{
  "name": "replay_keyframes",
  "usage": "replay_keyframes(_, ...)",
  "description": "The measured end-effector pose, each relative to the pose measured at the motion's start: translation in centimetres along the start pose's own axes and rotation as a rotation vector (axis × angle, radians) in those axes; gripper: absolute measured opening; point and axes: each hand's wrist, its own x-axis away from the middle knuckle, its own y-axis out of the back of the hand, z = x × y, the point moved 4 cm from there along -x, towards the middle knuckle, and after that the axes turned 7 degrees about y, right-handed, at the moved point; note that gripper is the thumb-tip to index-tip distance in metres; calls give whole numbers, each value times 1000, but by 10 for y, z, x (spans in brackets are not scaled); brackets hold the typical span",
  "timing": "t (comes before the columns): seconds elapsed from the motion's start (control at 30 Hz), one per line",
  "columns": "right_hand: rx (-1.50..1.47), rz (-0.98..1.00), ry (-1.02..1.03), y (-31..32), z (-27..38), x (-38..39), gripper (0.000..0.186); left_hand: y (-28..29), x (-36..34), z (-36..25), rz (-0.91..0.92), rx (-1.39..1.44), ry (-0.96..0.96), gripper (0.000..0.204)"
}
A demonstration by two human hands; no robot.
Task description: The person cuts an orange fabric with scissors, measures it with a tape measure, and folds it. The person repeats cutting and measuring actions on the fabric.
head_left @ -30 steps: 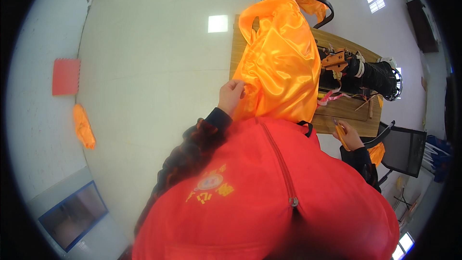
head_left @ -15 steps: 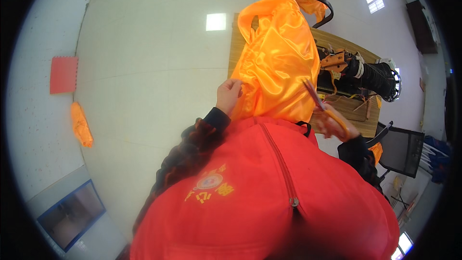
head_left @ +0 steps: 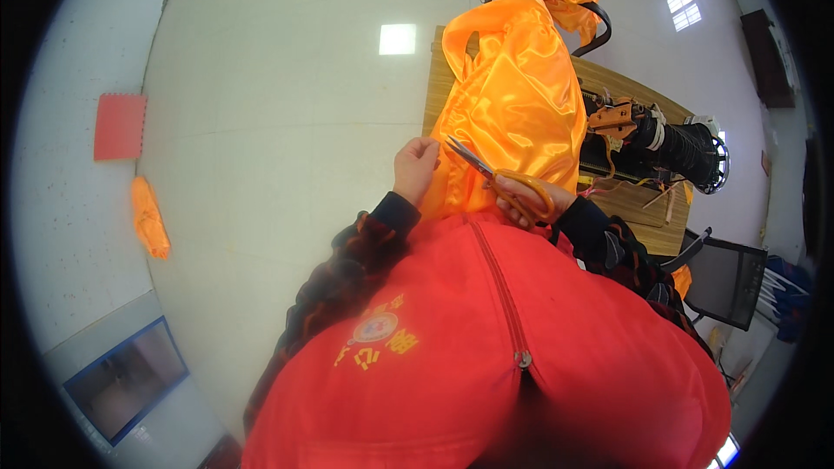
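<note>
A shiny orange satin cloth (head_left: 521,87) is spread over the table and comes down to the front of my red garment. At its left edge my left hand (head_left: 415,169) is closed in a pinch; what lies between the fingertips is too small to make out. My right hand (head_left: 532,200) grips scissors (head_left: 514,187) with orange handles and lies over the near part of the cloth. The scissors' blades are parted slightly and point up and left, with their tips just right of my left fingertips.
Right of the cloth, a black machine with a ribbed round end (head_left: 695,155) stands on the wooden table (head_left: 638,208). Another orange bundle lies on a chair (head_left: 599,30) beyond. A mesh-backed chair (head_left: 725,278) stands at right. An orange cloth piece (head_left: 149,219) lies by the left wall.
My right hand has swung left with the scissors, from beside the cloth to over it, bringing the blades close to my left fingers. My left hand has stayed at the cloth's edge.
</note>
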Motion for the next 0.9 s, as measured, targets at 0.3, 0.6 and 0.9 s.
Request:
replay_keyframes(0.3,-16,-5,-35,1,-2,-10,48,0,0,4,52,-18,-23,10)
replay_keyframes(0.6,-175,74,-43,0,-7,-22,42,-2,5,6,59,-51,27,13)
replay_keyframes(0.9,-191,70,-1,-6,-4,-24,39,1,2,10,54,-34,29,13)
